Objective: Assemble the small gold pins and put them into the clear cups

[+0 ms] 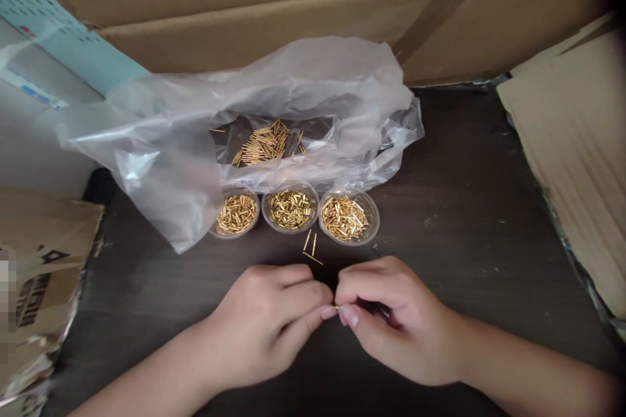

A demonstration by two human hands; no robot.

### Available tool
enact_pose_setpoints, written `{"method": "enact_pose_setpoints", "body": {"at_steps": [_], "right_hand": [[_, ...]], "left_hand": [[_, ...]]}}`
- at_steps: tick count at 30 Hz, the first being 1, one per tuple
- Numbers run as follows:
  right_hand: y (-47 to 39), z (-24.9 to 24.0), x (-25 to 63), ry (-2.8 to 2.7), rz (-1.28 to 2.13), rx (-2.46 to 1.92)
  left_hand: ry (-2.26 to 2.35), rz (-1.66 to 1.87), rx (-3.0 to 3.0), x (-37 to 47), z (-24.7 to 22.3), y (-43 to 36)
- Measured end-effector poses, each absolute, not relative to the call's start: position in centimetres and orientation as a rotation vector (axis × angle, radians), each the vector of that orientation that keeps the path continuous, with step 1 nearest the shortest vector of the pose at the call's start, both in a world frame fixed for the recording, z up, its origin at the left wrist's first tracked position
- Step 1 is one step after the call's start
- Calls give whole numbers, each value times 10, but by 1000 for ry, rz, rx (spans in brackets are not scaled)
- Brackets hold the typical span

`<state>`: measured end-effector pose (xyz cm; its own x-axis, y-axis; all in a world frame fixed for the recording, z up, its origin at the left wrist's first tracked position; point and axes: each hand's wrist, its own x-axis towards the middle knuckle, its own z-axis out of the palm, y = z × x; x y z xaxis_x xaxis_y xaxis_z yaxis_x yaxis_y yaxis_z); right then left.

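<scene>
Between the fingertips of both hands is a small gold-coloured metal pin (pixel 336 307), mostly hidden by the fingers. My left hand (pixel 278 316) pinches its left end, and my right hand (pixel 391 319) pinches the right end. Just beyond the fingers, three loose thin gold pins (pixel 313 245) lie on the dark table (pixel 440 234). Behind those, three round clear plastic cups stand in a row. Short gold pieces fill the left cup (pixel 257 220), the middle cup (pixel 315 216) and the right cup (pixel 375 225).
A clear plastic bag (pixel 161 169) lies open behind the cups, with a heap of long gold pins (pixel 264 143) inside. A large cardboard box (pixel 274 6) walls off the back. More cardboard stands at the right (pixel 567 143) and a printed carton (pixel 39 300) at the left.
</scene>
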<state>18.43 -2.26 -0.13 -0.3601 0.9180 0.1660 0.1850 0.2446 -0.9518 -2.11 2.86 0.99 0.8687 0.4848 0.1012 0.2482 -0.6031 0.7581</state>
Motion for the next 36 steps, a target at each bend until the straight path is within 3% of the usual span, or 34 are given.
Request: {"method": "enact_pose_setpoints", "body": {"at_steps": [13, 36], "right_hand": [[-27, -9, 186, -1891, 786, -1041], [-27, -12, 184, -2004, 779, -1144]], "left_hand": [[604, 339, 2039, -21, 12, 31], [707, 297, 1814, -15, 16, 24]]}}
